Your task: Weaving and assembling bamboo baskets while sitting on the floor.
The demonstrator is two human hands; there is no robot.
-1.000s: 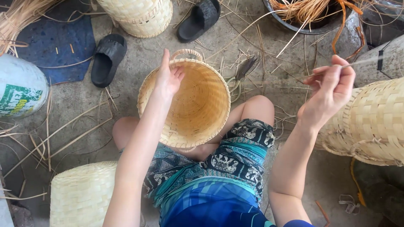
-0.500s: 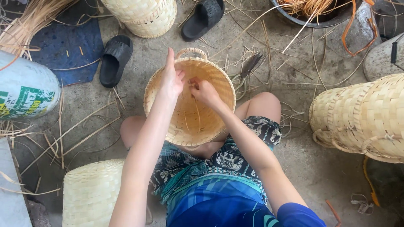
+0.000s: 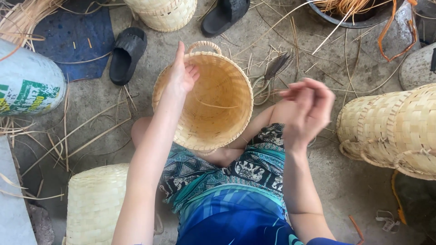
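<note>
A round woven straw basket with a small loop handle rests between my knees, its mouth facing up. My left hand grips the basket's far left rim. My right hand is raised to the right of the basket, blurred, fingers curled as if pinching a thin strand; a pale strand runs across the basket's inside. Whether the right hand holds that strand I cannot tell.
Scissors lie just right of the basket among loose reeds. Finished baskets sit at right, lower left and top. Two black sandals, a blue mat, a sack and a tub of reeds surround me.
My right hand went from high at the right into the basket, then pulled back out to the right. The left hand stayed on the rim.
</note>
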